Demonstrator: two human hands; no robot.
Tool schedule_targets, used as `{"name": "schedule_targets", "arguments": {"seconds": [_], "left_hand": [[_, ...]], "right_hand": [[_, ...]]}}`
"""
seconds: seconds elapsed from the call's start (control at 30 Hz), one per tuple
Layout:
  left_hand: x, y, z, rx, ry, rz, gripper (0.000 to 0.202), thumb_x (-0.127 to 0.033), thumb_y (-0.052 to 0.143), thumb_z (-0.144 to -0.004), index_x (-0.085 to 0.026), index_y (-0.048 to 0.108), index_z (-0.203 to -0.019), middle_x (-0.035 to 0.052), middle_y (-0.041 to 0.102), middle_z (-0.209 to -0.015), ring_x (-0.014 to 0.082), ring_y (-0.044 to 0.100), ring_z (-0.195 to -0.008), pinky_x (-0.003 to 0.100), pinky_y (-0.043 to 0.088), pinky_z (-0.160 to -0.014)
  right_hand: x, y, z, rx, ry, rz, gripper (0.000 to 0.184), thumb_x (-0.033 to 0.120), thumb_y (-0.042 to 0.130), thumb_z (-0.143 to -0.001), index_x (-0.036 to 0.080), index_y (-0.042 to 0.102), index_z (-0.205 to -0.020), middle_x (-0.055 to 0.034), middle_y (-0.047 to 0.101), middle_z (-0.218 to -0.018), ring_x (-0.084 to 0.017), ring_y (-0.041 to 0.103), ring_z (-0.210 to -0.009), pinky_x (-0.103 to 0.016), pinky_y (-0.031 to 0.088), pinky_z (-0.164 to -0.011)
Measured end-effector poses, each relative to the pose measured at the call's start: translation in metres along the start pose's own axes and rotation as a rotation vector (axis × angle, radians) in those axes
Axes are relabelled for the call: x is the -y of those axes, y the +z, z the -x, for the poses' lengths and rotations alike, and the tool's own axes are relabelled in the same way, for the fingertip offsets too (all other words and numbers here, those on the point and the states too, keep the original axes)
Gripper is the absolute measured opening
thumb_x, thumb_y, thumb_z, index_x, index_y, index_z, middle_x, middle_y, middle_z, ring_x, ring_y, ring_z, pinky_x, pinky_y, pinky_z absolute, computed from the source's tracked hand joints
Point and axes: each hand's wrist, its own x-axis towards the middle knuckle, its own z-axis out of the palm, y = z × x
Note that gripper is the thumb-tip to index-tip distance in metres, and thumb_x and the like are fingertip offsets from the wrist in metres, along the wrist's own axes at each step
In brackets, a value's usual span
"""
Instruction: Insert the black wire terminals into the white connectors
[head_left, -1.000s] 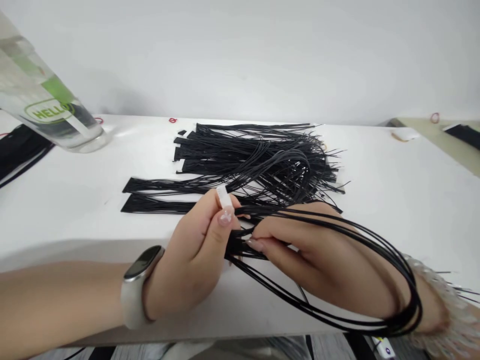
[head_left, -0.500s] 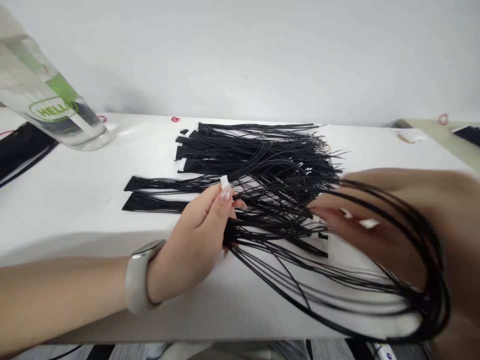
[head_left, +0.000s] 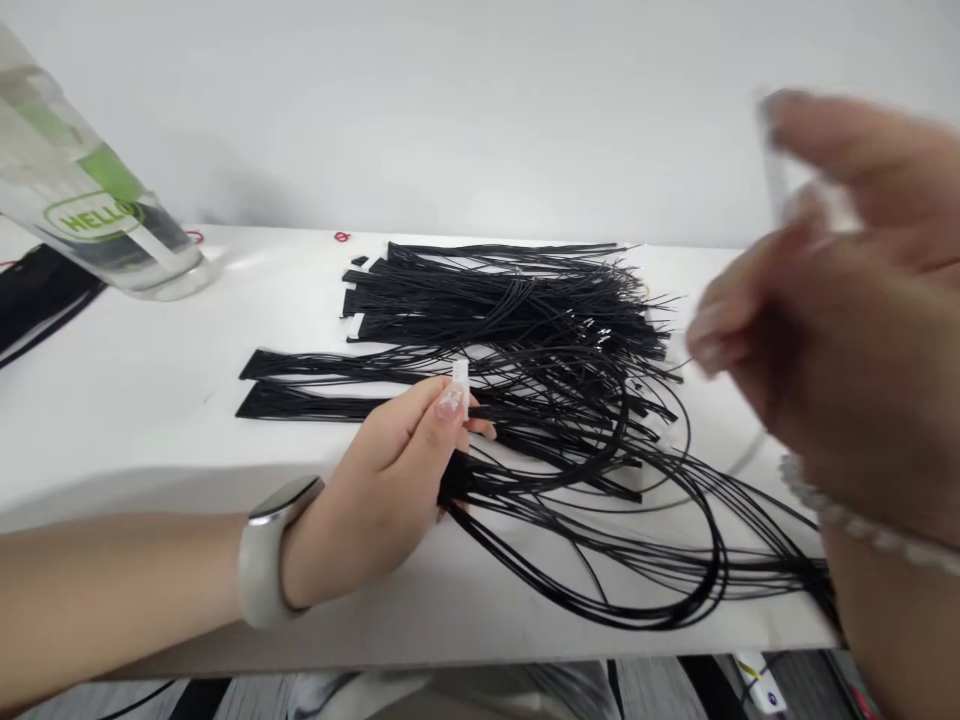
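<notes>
My left hand is closed around a bundle of thin black wires. A small white connector stands up between its thumb and fingers. From this hand the wires loop out to the right over the table, and some run past its front edge. My right hand is raised at the right, above the wires, with its fingers bent and smeared by motion. A pale sliver shows by its upper fingertips, too blurred to name. Behind my left hand lies a pile of black wire bundles with flat ends at the left.
A clear tumbler with green lettering stands at the left, by a black flat item. A small red loop lies at the back of the white table. A white wall rises behind.
My right hand has risen and moved away from the wires, and the big loop around it has dropped onto the table. My left hand keeps its grip; the white connector shows more.
</notes>
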Motion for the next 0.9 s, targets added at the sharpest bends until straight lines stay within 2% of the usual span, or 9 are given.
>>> {"name": "schedule_targets", "arguments": {"seconds": [0.03, 0.1, 0.13, 0.2, 0.4, 0.6, 0.9], "left_hand": [[0.001, 0.000, 0.000, 0.007, -0.019, 0.037, 0.025, -0.043, 0.041, -0.084, -0.019, 0.050, -0.083, -0.0026, 0.044, -0.059, 0.0076, 0.042, -0.053, 0.018, 0.038, -0.048], [0.002, 0.000, 0.000, 0.001, -0.035, 0.072, 0.025, -0.043, 0.042, -0.084, -0.020, 0.050, -0.086, -0.0031, 0.043, -0.059, 0.0071, 0.040, -0.050, 0.019, 0.036, -0.045], [0.002, 0.000, 0.000, -0.007, -0.028, 0.068, 0.025, -0.043, 0.042, -0.084, -0.020, 0.050, -0.085, -0.0031, 0.043, -0.059, 0.0070, 0.040, -0.050, 0.018, 0.035, -0.046], [0.001, -0.001, 0.000, -0.004, -0.007, 0.038, 0.025, -0.043, 0.041, -0.084, -0.019, 0.050, -0.081, -0.0031, 0.043, -0.058, 0.0069, 0.040, -0.052, 0.018, 0.036, -0.047], [-0.004, -0.003, -0.001, 0.041, 0.004, 0.021, 0.026, -0.041, 0.039, -0.086, -0.019, 0.050, -0.076, -0.0030, 0.047, -0.059, 0.0066, 0.040, -0.052, 0.018, 0.035, -0.047], [-0.007, -0.002, 0.000, 0.034, 0.033, -0.043, 0.027, -0.041, 0.038, -0.086, -0.020, 0.049, -0.074, -0.0035, 0.047, -0.060, 0.0067, 0.040, -0.054, 0.018, 0.035, -0.049], [-0.007, -0.003, 0.000, 0.049, 0.036, -0.096, 0.031, -0.044, 0.035, -0.087, -0.019, 0.047, -0.072, -0.0042, 0.043, -0.058, 0.0064, 0.037, -0.051, 0.019, 0.034, -0.049]], "right_hand": [[0.004, 0.008, 0.002, 0.025, 0.014, -0.019, 0.040, 0.029, 0.046, -0.086, 0.025, 0.039, -0.125, -0.0002, 0.056, -0.073, -0.007, 0.055, -0.059, -0.019, 0.042, -0.047], [0.009, 0.020, 0.006, 0.131, -0.040, 0.081, 0.019, 0.025, 0.053, -0.081, 0.019, 0.057, -0.099, 0.0023, 0.056, -0.062, -0.006, 0.053, -0.054, -0.018, 0.041, -0.046], [0.010, 0.024, 0.008, 0.185, -0.087, 0.162, 0.010, 0.025, 0.054, -0.081, 0.018, 0.059, -0.085, 0.0029, 0.057, -0.060, -0.005, 0.051, -0.053, -0.018, 0.039, -0.047], [0.010, 0.029, 0.011, 0.253, -0.177, 0.303, 0.012, 0.023, 0.054, -0.079, 0.018, 0.059, -0.069, 0.0040, 0.058, -0.062, -0.004, 0.049, -0.053, -0.018, 0.037, -0.047], [0.008, 0.035, 0.011, 0.314, -0.240, 0.321, 0.010, 0.016, 0.055, -0.077, 0.018, 0.058, -0.067, 0.0055, 0.057, -0.062, -0.003, 0.047, -0.055, -0.018, 0.037, -0.051], [0.010, 0.035, 0.010, 0.303, -0.244, 0.294, 0.014, 0.016, 0.053, -0.078, 0.017, 0.055, -0.065, 0.0045, 0.055, -0.060, -0.004, 0.046, -0.053, -0.018, 0.036, -0.050], [0.010, 0.033, 0.013, 0.295, -0.284, 0.212, 0.009, 0.013, 0.055, -0.077, 0.016, 0.055, -0.068, 0.0046, 0.055, -0.062, -0.002, 0.046, -0.054, -0.015, 0.037, -0.051]]}}
